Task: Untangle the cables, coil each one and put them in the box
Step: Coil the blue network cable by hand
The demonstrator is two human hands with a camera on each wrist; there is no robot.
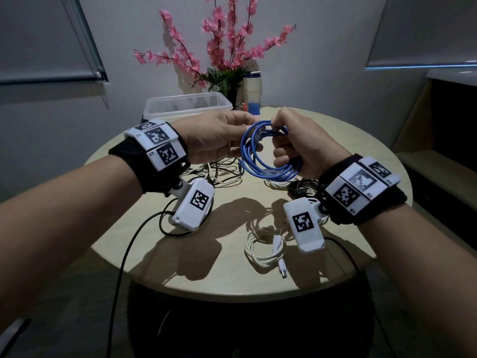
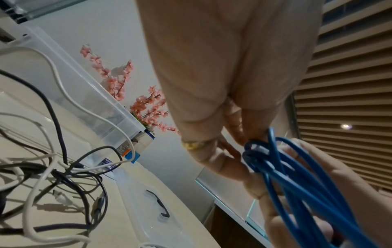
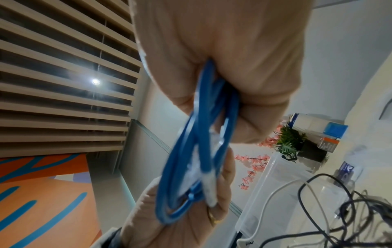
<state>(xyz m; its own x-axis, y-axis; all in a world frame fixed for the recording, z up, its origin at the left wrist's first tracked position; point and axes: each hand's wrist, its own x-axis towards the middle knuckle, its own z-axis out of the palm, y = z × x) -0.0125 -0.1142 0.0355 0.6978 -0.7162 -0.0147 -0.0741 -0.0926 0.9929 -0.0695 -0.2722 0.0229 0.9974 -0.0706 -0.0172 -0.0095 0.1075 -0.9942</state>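
- We work over a round table [image 1: 361, 161]; the clear box [image 1: 185, 103] sits at its far edge, open, left of a flower vase [image 1: 232, 91] and a bottle [image 1: 254, 95].
- A tangle [image 1: 222, 171] of white and black cables lies under our hands, so the blue one must travel above it to reach the box.
- A white coil [image 1: 265, 246] rests near us, apart from the tangle.
- The blue cable [image 1: 263, 148] hangs coiled above the table between both hands.
- Our right hand [image 1: 302, 148] curls its fingers round the loops; we should keep them bunched so none slips.
- Our left hand [image 1: 214, 135] pinches the coil's far side, and we judge the loose plug needs tucking before boxing.
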